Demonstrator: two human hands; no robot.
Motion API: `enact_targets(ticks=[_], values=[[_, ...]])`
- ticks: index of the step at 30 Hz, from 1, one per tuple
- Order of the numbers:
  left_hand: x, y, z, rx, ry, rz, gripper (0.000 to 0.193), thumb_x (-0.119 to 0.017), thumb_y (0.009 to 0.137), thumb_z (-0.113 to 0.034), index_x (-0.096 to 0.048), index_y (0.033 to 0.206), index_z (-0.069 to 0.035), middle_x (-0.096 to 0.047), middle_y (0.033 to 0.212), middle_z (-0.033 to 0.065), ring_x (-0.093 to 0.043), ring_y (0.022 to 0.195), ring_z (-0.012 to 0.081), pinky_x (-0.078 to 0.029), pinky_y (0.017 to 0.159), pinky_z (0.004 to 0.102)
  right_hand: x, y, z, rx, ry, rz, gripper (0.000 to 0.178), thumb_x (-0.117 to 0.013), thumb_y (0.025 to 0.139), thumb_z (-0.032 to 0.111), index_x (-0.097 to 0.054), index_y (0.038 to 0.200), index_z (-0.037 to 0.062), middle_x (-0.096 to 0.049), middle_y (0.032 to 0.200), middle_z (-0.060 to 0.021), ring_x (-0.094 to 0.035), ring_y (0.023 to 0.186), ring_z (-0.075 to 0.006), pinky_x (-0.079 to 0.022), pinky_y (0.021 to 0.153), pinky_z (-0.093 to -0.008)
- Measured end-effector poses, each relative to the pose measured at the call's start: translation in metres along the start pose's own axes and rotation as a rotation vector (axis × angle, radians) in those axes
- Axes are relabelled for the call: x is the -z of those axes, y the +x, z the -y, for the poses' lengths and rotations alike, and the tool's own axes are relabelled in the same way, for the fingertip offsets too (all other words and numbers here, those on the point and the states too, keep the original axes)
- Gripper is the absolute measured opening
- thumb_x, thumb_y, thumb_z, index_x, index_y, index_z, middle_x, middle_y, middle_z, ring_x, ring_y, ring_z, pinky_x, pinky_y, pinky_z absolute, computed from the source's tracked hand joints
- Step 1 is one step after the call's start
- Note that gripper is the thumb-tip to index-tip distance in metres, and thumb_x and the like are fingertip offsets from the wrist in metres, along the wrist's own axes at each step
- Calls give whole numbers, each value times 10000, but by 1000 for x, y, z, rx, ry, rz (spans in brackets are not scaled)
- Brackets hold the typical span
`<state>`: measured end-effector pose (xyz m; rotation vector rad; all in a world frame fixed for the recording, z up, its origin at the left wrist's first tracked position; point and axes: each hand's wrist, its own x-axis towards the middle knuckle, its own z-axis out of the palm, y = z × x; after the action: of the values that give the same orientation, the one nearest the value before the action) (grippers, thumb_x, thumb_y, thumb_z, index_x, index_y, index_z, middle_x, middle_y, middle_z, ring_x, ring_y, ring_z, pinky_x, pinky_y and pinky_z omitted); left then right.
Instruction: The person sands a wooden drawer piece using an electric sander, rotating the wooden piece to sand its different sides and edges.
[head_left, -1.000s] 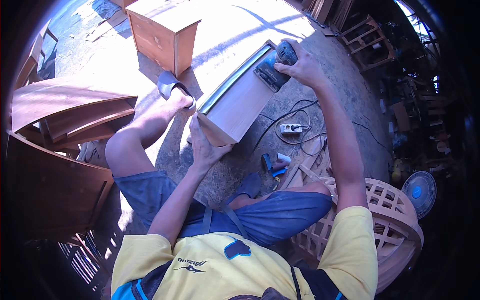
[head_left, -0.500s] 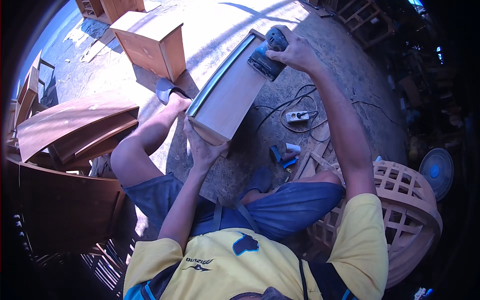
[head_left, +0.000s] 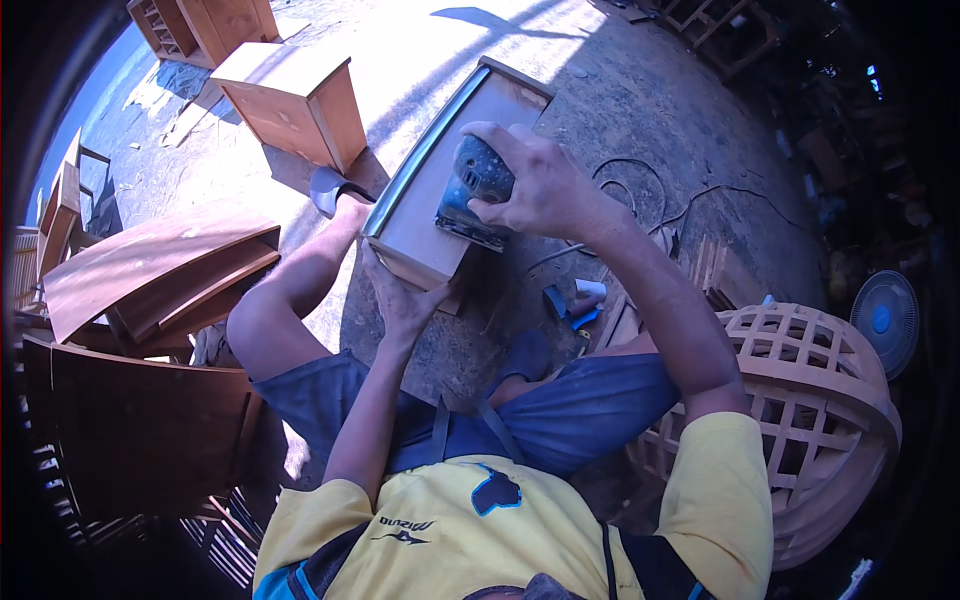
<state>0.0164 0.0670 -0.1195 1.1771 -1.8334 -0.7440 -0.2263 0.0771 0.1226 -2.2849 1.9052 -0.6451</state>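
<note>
A long, pale wooden drawer-like box (head_left: 428, 195) slants away from me between my legs, a shiny strip along its left edge. My left hand (head_left: 400, 303) grips its near end from below, thumb and fingers spread around the corner. My right hand (head_left: 545, 185) is wrapped around a dark electric palm sander (head_left: 482, 178), whose flat base lies against the box's upper face near its right edge. The hand and sander hide part of that face. Whether the sander is running, I cannot tell.
A small wooden cabinet (head_left: 300, 105) stands beyond my left foot. Curved wooden panels (head_left: 160, 255) are stacked at left. On the right are a wooden lattice frame (head_left: 800, 390), a fan (head_left: 885, 320) and a loose cable (head_left: 690, 205) on the floor. Blue scraps (head_left: 570, 310) lie nearby.
My right hand has drawn the sander from the box's far end toward me and to the left, along its face. My left hand keeps its grip at the near end.
</note>
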Motion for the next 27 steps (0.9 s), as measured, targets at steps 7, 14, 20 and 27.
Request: enact_targets(ticks=[7,14,20,27], values=[[-3,5,-10,-53,-32,-27,1574,-1026,619,-510,-23,1680,79,-239,1669,330,-265,1590,486,-272,1321,541,24,66,-93,-342,-198,-115,724,-865,834,451,-582,1433,160,-769,1122,-233,-762,1089,-426,-601,967,-505],[7,7,-12,-70,-134,-81,1508,-1036,594,-436,-104,1669,62,-350,1579,285,-403,1489,467,-366,1251,540,-16,4,50,22,55,-16,755,-882,834,288,-532,1489,148,-709,1146,-210,-758,987,-404,-612,886,-502],[5,10,-14,-49,-170,-96,1471,-1039,587,-454,-161,1665,28,-375,1563,285,-435,1456,467,-387,1225,549,-10,11,41,-15,-31,24,760,-894,826,293,-549,1486,143,-702,1157,-206,-753,993,-392,-609,875,-514],[5,6,-6,-76,-184,-110,1463,-1043,600,-443,-156,1665,29,-368,1572,269,-409,1484,459,-370,1245,545,-13,-4,64,-68,-8,-9,767,-891,838,297,-540,1497,123,-684,1121,-211,-753,939,-409,-611,859,-518]])
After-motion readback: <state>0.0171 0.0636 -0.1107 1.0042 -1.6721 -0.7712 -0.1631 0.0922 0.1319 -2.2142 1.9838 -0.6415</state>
